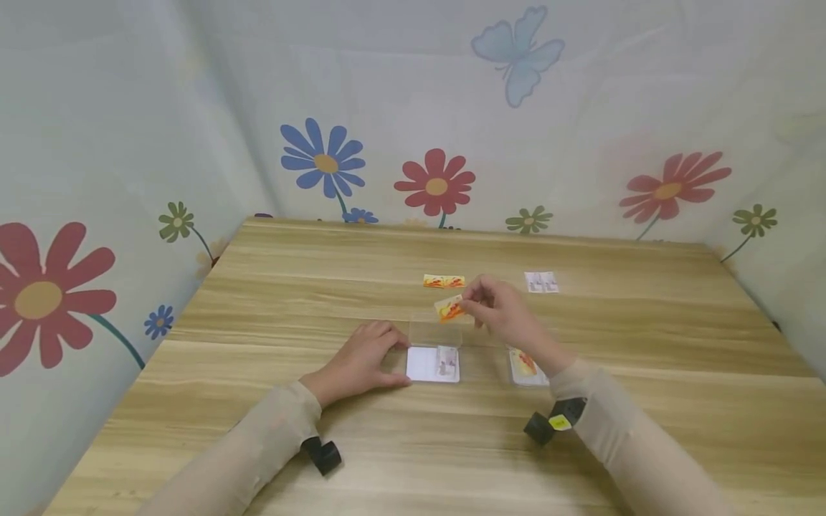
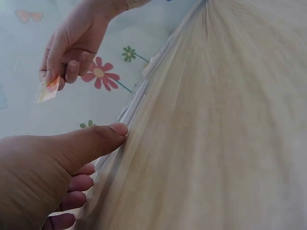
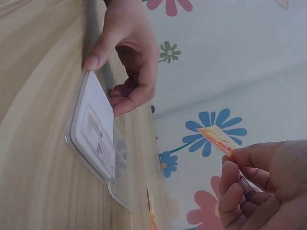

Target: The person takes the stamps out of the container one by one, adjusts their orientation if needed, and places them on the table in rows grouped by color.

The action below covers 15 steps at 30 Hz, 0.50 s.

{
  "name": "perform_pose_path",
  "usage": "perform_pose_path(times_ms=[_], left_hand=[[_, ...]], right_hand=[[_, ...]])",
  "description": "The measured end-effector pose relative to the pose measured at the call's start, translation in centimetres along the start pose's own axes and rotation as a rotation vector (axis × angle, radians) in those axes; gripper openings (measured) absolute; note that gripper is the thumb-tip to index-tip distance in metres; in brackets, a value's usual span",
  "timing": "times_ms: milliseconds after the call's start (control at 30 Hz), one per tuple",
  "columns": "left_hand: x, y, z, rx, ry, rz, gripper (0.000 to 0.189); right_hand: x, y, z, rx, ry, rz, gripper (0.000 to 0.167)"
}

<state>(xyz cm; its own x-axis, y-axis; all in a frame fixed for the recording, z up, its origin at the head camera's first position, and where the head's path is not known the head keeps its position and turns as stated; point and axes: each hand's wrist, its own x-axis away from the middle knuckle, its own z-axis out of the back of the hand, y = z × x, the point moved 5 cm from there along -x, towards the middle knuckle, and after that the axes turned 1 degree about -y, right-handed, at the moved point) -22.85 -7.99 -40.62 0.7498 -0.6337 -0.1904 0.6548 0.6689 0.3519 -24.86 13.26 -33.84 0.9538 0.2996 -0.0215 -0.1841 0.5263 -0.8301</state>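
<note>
My right hand [image 1: 500, 308] pinches a small yellow-and-red printed paper piece [image 1: 449, 309] between thumb and fingertips, raised above the table. Below it lies a clear plastic case [image 1: 434, 364] with its see-through lid [image 1: 435, 332] folded back on the far side. Its white inside bears a pale printed piece [image 3: 98, 136] on the right half; the left half shows bare white. My left hand [image 1: 363, 362] holds the case by its left side, thumb at the near corner and fingers at the far corner.
Behind the case lie a yellow-and-red printed strip [image 1: 444, 281] and, farther right, a pale printed strip [image 1: 540, 282]. A second case [image 1: 529, 368] with a yellow-and-red piece in it sits under my right forearm. Flowered cloth [image 1: 381, 86] hangs behind the wooden table [image 1: 290, 287].
</note>
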Motion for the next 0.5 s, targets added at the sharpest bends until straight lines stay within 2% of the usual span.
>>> perform_pose_path(times_ms=[300, 500], left_hand=[[0.1, 0.3, 0.0, -0.001, 0.002, 0.008, 0.050], [0.1, 0.2, -0.3, -0.011, -0.003, 0.013, 0.051]], right_hand=[[-1.2, 0.8, 1.2, -0.028, 0.017, -0.058, 0.015], [-1.9, 1.7, 2.1, -0.030, 0.045, -0.131, 0.016]])
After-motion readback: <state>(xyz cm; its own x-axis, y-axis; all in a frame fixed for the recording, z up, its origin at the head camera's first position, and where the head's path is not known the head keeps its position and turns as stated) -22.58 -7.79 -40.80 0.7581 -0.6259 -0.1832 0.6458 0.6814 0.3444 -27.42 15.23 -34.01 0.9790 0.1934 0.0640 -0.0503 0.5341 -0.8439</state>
